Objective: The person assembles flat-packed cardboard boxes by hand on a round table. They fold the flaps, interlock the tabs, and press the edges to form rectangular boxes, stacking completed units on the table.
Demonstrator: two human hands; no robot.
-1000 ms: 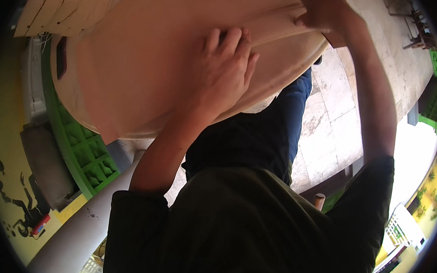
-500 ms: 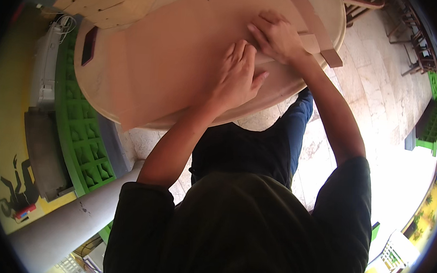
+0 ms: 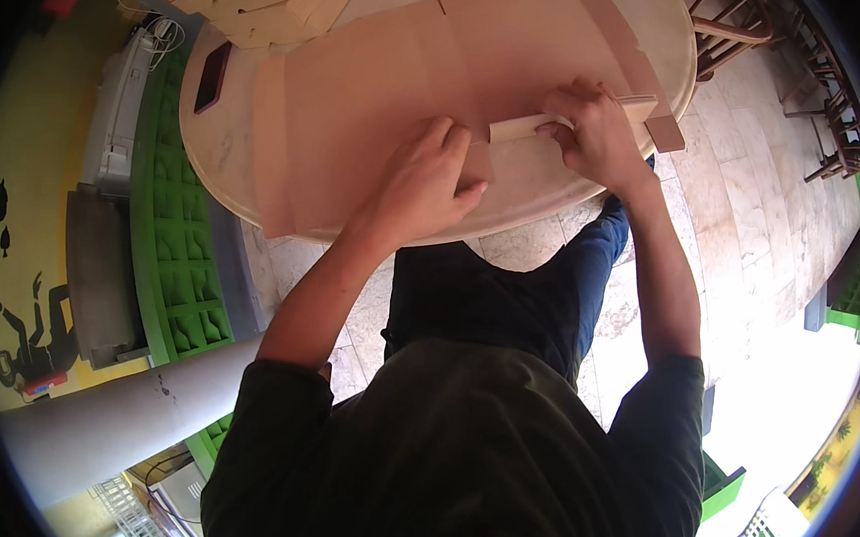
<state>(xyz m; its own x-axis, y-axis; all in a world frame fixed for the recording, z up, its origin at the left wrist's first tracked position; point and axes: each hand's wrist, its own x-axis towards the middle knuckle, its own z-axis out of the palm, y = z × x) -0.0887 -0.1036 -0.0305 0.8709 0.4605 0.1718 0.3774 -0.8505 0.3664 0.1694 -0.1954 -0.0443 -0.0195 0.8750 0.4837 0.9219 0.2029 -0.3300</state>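
Raised since earlier: narrow tan near flap (image 3: 515, 128) of flat brown cardboard sheet (image 3: 362, 97), twelve o'clock. My right hand (image 3: 598, 136) pinches it at one; left hand (image 3: 423, 184) rests unclenched on the sheet. Folding, I judge; next calls for creasing.

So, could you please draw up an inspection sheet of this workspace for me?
Surface: pale, rounded table; its far edge is partly out of view.
Job's things: brown cardboard sheet, creased, one corner past the table's near left edge; a flap is raised along its near side.
Clutter: stacked cardboard pieces at the far left; dark phone left of the sheet.
Hands: left hand rests on the sheet, thumb apart; right hand grips the flap with its fingers.
Cables: white cable, looped, beyond the table's left.
Surroundings: wooden chairs right, green lattice left, tiled floor.
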